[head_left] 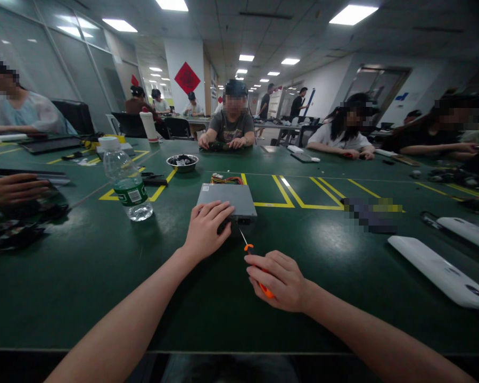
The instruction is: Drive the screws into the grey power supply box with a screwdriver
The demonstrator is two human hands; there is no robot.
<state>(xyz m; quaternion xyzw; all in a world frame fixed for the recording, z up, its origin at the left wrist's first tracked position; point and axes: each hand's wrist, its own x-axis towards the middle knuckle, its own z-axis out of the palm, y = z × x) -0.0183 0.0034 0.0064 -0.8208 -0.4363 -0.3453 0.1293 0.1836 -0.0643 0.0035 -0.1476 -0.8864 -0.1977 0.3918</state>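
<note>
A grey metal computer power supply sits on the green table in front of me, its socket side facing me and coloured cables behind it. My left hand grips its left front corner, with fingers over the top and the thumb at the front edge. In my right hand is a screwdriver with an orange and black handle. Its thin shaft points up and left at the lower front edge of the power supply. Whether the tip touches a screw is too small to tell.
A plastic bottle stands to the left. Beyond it are a metal bowl of small parts and a white cup. White casings lie at right. Yellow tape marks the table. Several people sit around it.
</note>
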